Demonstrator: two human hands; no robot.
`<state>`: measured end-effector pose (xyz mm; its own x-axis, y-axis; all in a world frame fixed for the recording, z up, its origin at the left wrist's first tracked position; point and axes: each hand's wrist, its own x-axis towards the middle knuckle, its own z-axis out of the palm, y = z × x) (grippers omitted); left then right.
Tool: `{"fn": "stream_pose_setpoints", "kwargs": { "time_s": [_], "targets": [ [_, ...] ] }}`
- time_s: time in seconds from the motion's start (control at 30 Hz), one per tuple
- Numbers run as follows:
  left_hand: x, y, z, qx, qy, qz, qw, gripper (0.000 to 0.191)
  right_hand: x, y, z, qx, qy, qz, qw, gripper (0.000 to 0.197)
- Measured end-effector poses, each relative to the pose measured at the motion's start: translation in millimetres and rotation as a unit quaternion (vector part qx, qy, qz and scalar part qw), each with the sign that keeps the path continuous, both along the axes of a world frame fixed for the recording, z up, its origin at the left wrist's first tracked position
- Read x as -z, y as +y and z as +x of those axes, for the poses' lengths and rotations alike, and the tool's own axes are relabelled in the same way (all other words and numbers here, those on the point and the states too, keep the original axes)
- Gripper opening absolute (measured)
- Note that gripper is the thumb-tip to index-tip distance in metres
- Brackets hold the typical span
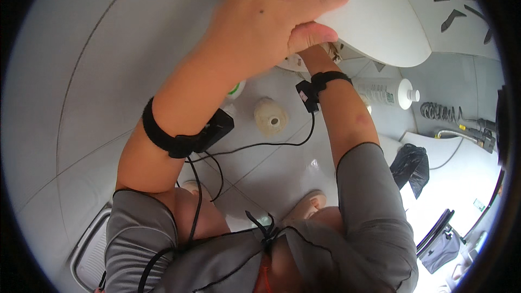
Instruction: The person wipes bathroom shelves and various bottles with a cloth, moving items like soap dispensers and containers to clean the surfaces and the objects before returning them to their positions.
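Note:
My left hand [281, 8] lies with spread fingers against the edge of a large white rounded panel [378, 20] at the top; the fingers rest on its surface and the thumb is bent near its lower edge. My right forearm reaches up under that panel, and the right hand is hidden behind my left hand and the panel. A whitish rim with brown specks [291, 63] shows just below my left hand. Black straps with small black boxes and cables are on both forearms.
An off-white bottle [270, 118] stands on the tiled floor between my arms. A white bottle with a cap [390, 91] is right of my right forearm. Farther right are a coiled hose [441, 112], a metal faucet [460, 134] and a black plastic bag [411, 167]. A plastic basin [89, 248] stands lower left.

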<state>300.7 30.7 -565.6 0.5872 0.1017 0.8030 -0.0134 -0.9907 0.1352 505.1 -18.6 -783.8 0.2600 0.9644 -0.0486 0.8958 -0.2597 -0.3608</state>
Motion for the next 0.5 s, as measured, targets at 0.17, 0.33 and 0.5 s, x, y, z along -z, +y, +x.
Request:
{"fn": "stream_pose_setpoints", "kwargs": {
  "time_s": [0.17, 0.33, 0.5],
  "targets": [
    [0.7, -3.0, -7.4, -0.020, 0.023, -0.040, 0.999, 0.041, -15.3, -30.6, -57.4, -0.120, -0.029, -0.005, 0.992, 0.050],
    [4.0, 2.0, -1.7, -0.002, -0.026, 0.006, 1.000, 0.041, -24.1, -22.3, -37.1, -0.081, 0.002, -0.035, 0.996, 0.049],
    [4.7, 4.8, 4.2, 0.010, -0.020, 0.017, 1.000, 0.042, -0.1, 0.0, -27.1, -0.012, 0.021, -0.012, 1.000, 0.048]
  ]
}}
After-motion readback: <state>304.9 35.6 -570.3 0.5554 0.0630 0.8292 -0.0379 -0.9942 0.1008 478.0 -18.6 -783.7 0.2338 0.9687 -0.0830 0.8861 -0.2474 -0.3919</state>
